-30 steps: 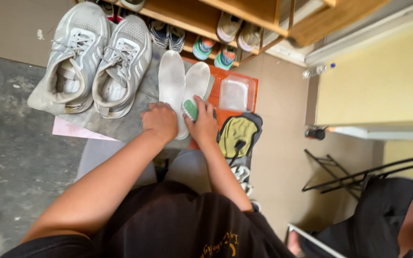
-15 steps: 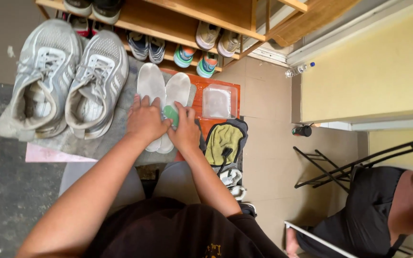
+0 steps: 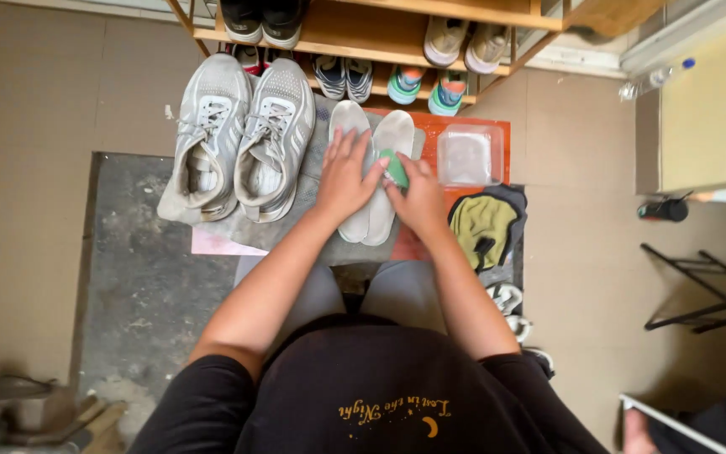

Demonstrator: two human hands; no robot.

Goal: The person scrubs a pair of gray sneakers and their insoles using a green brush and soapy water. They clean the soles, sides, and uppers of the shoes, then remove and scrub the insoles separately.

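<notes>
Work surface: a grey cloth (image 3: 237, 229) is spread over a low support in front of the seated person.
On the cloth, left: a pair of grey sneakers (image 3: 241, 139) is set side by side, toes toward the rack.
On the cloth, centre: two white insoles (image 3: 370, 134) are laid side by side.
Beside the cloth, right: an orange board (image 3: 504, 134) carries a clear plastic container (image 3: 464, 155).
Behind: a wooden shoe rack (image 3: 355, 29) holds several pairs of shoes.
Beneath: a tiled floor (image 3: 35, 168) is seen.

A pair of grey lace-up sneakers (image 3: 241, 143) sits beside a clear plastic tub (image 3: 464, 155) below a wooden shoe rack (image 3: 363, 34); a yellow-green cloth (image 3: 482, 223) lies near.
</notes>
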